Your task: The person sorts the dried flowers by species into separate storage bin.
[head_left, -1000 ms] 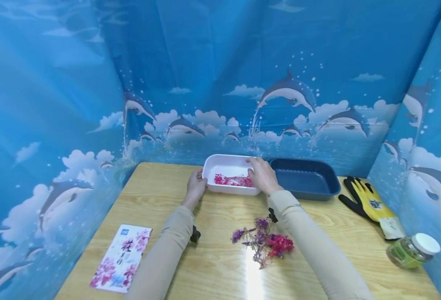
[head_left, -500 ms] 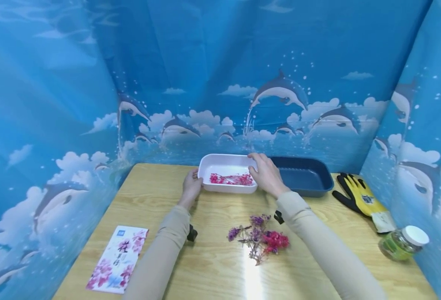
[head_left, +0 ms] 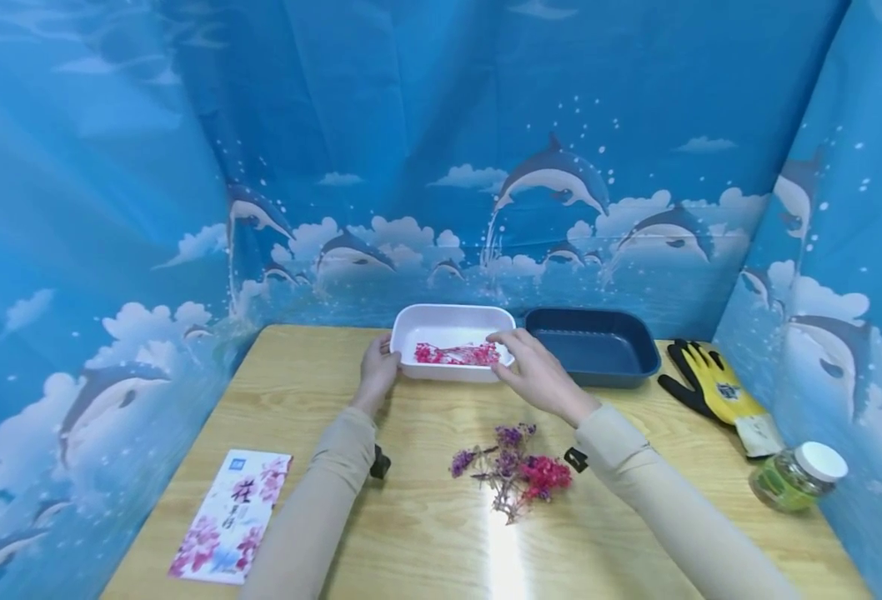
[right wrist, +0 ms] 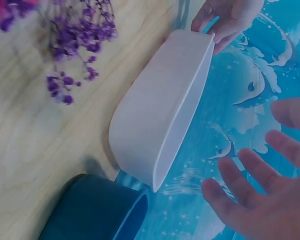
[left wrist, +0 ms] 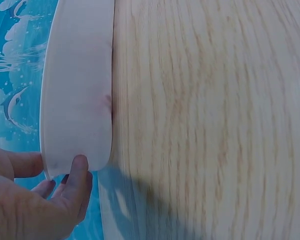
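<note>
The left hand (head_left: 377, 372) (left wrist: 47, 205) holds the left end of a white rectangular container (head_left: 456, 375) (left wrist: 77, 90), its thumb and fingers about the rim. Red flowers on thin stems (head_left: 456, 354) lie inside. Over the container's right end is the right hand (head_left: 542, 379); the right wrist view shows this hand (right wrist: 270, 200) with spread fingers and a gap between it and the white container (right wrist: 145, 105). At the container's far end in that view, the left hand (right wrist: 232, 20) pinches the rim.
A dark blue container (head_left: 598, 372) stands right of the white one. Nearer the front lie purple and red dried flowers (head_left: 512, 467). Farther right are a yellow and black glove (head_left: 722, 392) and a lidded jar (head_left: 797, 477); a floral printed packet (head_left: 231, 517) lies at left.
The right hand has moved off the container's far right rim, toward its near right corner. The left hand keeps its hold. The head view has shifted slightly.
</note>
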Action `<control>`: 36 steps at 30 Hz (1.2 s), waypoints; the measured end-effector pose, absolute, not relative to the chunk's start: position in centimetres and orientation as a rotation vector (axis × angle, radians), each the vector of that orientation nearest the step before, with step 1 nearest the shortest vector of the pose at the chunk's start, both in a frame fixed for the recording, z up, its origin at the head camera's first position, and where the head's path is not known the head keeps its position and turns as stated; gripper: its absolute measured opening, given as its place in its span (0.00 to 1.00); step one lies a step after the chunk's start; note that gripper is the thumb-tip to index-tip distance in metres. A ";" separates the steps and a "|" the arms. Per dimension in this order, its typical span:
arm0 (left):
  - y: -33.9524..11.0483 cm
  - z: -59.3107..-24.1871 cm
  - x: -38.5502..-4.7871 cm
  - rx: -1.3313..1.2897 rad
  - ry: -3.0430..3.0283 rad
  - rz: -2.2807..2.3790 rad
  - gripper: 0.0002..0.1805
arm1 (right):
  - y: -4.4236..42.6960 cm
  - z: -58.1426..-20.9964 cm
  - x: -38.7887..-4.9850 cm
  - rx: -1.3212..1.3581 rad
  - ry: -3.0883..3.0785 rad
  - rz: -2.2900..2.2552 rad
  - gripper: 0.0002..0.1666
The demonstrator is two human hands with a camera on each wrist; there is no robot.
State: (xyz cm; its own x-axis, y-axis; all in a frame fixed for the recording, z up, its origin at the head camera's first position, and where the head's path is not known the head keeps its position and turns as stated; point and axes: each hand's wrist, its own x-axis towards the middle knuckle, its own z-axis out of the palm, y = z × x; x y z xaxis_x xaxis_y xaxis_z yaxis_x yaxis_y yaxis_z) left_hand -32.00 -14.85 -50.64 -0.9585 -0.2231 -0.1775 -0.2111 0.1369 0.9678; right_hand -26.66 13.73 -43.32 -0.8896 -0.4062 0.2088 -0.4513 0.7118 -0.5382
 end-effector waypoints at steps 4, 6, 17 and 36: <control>-14.8 -50.6 -32.2 0.460 -2.356 -2.019 0.30 | 14.6 -43.7 -25.6 0.773 -2.847 0.909 0.29; -14.7 -50.6 -32.3 0.468 -2.358 -2.026 0.30 | 15.1 -43.9 -25.1 0.785 -2.862 0.907 0.30; -14.4 -50.6 -32.2 0.459 -2.345 -1.990 0.32 | 18.1 -44.5 -22.0 0.867 -2.913 0.901 0.29; -14.5 -50.6 -32.2 0.454 -2.337 -2.016 0.32 | 20.6 -46.7 -18.5 1.273 -3.090 0.892 0.38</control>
State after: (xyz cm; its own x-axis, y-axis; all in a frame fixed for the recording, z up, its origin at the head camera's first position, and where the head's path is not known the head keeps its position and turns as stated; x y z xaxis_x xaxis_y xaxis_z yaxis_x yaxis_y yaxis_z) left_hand -32.18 -14.50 -50.55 -0.9575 -0.2320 -0.1715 -0.2036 0.1222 0.9714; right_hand -18.52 20.58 -46.73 -0.6858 -0.7218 -0.0935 -0.5609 0.6060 -0.5640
